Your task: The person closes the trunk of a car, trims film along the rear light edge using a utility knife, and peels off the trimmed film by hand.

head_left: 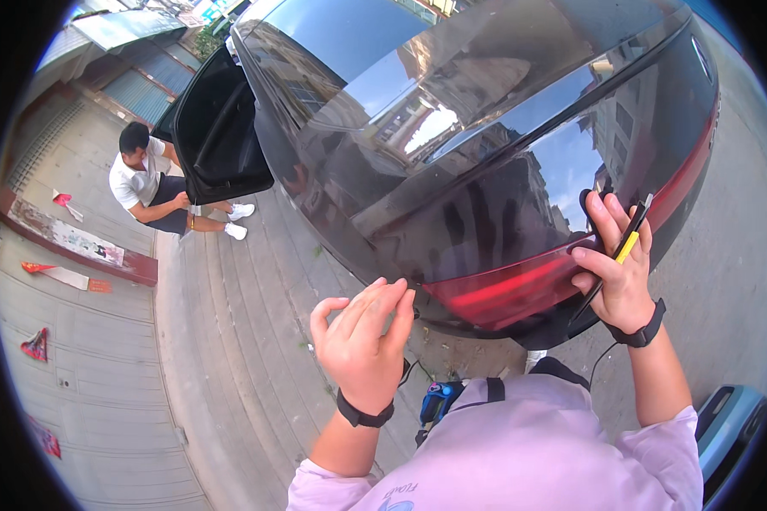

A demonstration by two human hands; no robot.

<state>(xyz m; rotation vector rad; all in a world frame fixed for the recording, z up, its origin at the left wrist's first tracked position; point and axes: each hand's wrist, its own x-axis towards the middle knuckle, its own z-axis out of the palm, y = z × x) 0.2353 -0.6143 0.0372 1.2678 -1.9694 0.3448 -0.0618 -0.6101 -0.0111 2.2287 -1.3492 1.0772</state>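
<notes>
My right hand [614,272] holds a slim black tool with a yellow band [624,249] and a pale metal tip, its fingers against the car's glossy dark rear panel, just above the red tail light [494,303]. My left hand [360,336] is raised near the lower left corner of the car [443,238], fingers loosely bent and somewhat apart, with nothing visible in them. Whether its fingertips touch the bodywork I cannot tell.
Another person [141,183] crouches left beside the open car door [217,136], holding its edge. Paved ground [230,341] runs along a grey shutter [94,383] and red-painted beam [77,238]. A light-blue object [720,434] sits at lower right, a blue-and-black item [435,400] by my waist.
</notes>
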